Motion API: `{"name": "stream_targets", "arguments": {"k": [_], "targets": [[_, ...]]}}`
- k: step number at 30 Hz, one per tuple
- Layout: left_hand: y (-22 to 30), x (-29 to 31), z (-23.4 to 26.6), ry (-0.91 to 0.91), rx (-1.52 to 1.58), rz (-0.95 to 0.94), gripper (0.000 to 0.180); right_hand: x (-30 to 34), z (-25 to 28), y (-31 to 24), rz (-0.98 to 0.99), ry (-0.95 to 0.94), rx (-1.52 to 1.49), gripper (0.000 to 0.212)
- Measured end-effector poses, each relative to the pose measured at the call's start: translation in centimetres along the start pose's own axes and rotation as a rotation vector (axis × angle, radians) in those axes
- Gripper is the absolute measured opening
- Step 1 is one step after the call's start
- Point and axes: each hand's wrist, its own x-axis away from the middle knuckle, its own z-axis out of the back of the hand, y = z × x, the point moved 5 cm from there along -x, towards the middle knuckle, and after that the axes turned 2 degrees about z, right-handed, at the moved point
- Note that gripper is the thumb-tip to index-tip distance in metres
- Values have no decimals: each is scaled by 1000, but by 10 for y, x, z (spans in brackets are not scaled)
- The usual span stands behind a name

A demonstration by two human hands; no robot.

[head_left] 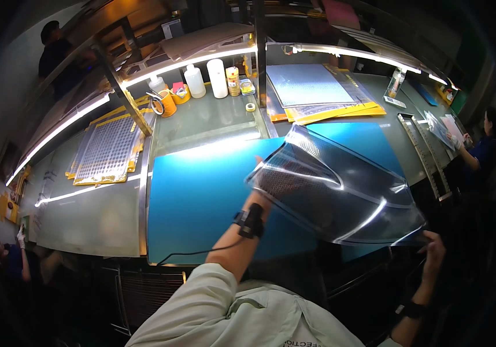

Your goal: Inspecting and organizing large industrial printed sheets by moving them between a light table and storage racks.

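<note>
A large dark see-through plastic sheet (346, 185) with a fine dotted pattern is raised at a tilt over the blue mat (202, 202). My left hand (264, 180) grips its left edge; the fingers show only dimly through the sheet. At the sheet's lower right corner, my right hand (433, 250) has its fingertips closed on the edge, beyond the mat's front. Glare streaks cross the sheet's surface. A black band with a cable wraps my left wrist, and another dark band sits on the right one.
Patterned sheets with yellow borders (109, 147) lie at left. A pale blue sheet (308, 85) tops another stack behind the mat. White bottles (195, 81) and an orange tape holder (167, 104) stand at the back. A metal post (261, 69) rises there. A co-worker (482, 144) works at right.
</note>
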Motion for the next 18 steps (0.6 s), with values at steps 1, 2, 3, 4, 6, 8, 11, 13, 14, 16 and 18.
{"name": "stream_targets", "arguments": {"k": [1,2,3,4,6,8,11,13,14,16,18], "targets": [[4,13,2,51,914,139,51,10,-10,18,-153,-33,-46,36],[11,29,23,73,907,124,51,13,-27,31,-270,-50,-77,28],[6,37,47,114,779,259,45,13,-42,29,-358,-48,-130,26],[-3,44,62,158,648,400,39,13,-59,26,-455,-47,-184,28],[-9,57,75,281,39,400,29,16,-68,23,-504,-54,-209,34],[21,85,73,390,-293,327,30,27,-77,50,-676,19,-244,29],[76,157,84,516,-471,177,29,32,-128,28,-634,-10,-364,9],[103,215,89,641,-494,158,29,41,-176,16,-648,-91,-466,10],[107,246,102,659,-498,173,28,43,-201,3,-689,-133,-535,12],[103,309,131,663,-497,322,29,49,-239,-8,-659,-232,-596,14],[95,338,137,777,-368,359,28,56,-262,-18,-677,-301,-597,12]]}}
